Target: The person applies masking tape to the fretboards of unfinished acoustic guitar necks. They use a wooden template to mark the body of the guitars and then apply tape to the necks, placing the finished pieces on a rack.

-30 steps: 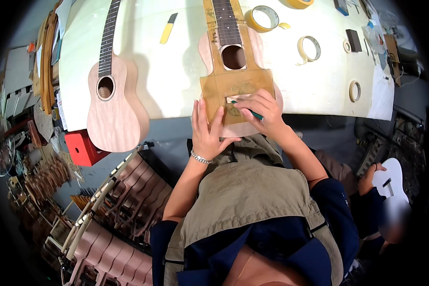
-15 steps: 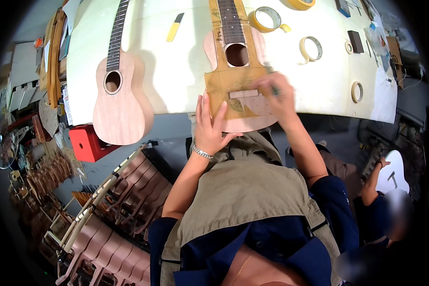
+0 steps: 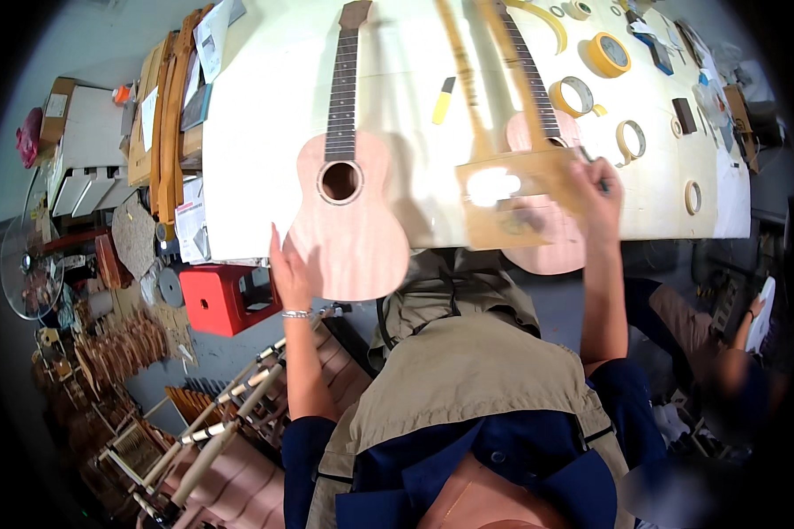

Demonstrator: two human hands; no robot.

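Observation:
A pale pink unfinished ukulele point(image 3: 353, 238) with a dark fretboard lies on the left, its lower end out past the table edge. My left hand point(image 3: 289, 275) is at that body's left side, fingers stretched out and seeming to touch it. My right hand point(image 3: 598, 196) grips the right edge of a yellowish see-through template point(image 3: 503, 216) with two long arms. The template is raised and tilted, blurred by motion, with a bright glare on it. Behind it, a second ukulele point(image 3: 551, 257) is partly hidden. A small dark thing shows at my right fingers, too unclear to name.
A yellow-handled knife point(image 3: 443, 100) lies between the ukuleles. Tape rolls point(image 3: 609, 55) are scattered at the right. Below the table's left end stands a red stool point(image 3: 229, 300), near a rack of pink bodies point(image 3: 238, 480). Another person point(image 3: 732, 353) holds a white board at the right.
My right hand has lifted the template off the right ukulele and carried it left. My left hand has left the template for the left ukulele. The whole view has shifted leftward.

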